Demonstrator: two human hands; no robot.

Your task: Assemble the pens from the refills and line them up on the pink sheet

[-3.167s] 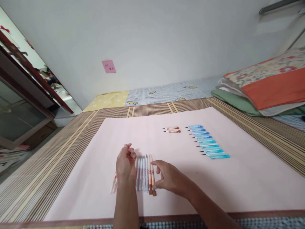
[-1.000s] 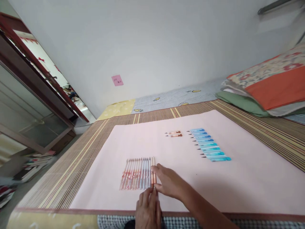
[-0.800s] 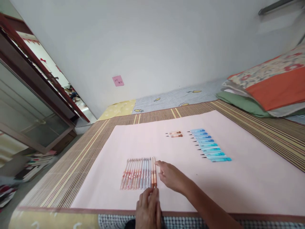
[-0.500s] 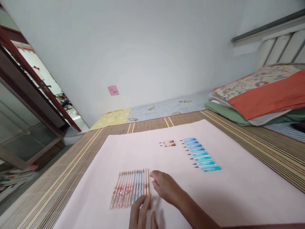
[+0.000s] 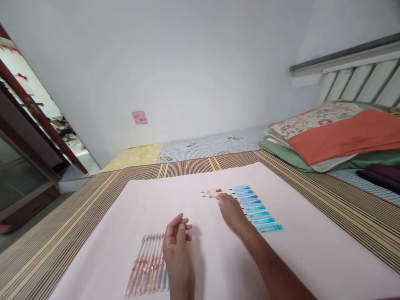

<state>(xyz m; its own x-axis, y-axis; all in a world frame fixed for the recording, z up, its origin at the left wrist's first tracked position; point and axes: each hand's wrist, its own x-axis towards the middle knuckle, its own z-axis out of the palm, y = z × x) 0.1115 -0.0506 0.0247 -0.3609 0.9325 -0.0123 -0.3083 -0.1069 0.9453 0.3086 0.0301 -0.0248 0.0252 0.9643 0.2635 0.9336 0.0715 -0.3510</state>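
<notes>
My right hand (image 5: 231,211) reaches forward over the pink sheet (image 5: 296,254), fingers stretched, with its fingertips at the nearer of two short orange pen pieces (image 5: 211,191). Just right of it lies a slanted row of several blue pen pieces (image 5: 258,210). My left hand (image 5: 176,248) hovers nearer to me with its fingers curled together, and what is in them is hidden. It sits at the right end of a row of several clear pen barrels (image 5: 146,266) with pink and blue print, and covers that end of the row.
The pink sheet lies on a striped woven mat (image 5: 78,208) on a bed. Folded quilts (image 5: 337,133) are stacked at the right by the headboard rail (image 5: 343,54). A pink note (image 5: 139,117) is stuck on the wall. A wooden cabinet (image 5: 18,166) stands at the left.
My right hand left the right end of the barrel row and moved forward to the two orange pieces. My left hand rose and curled beside the row. The view tilted up and to the right.
</notes>
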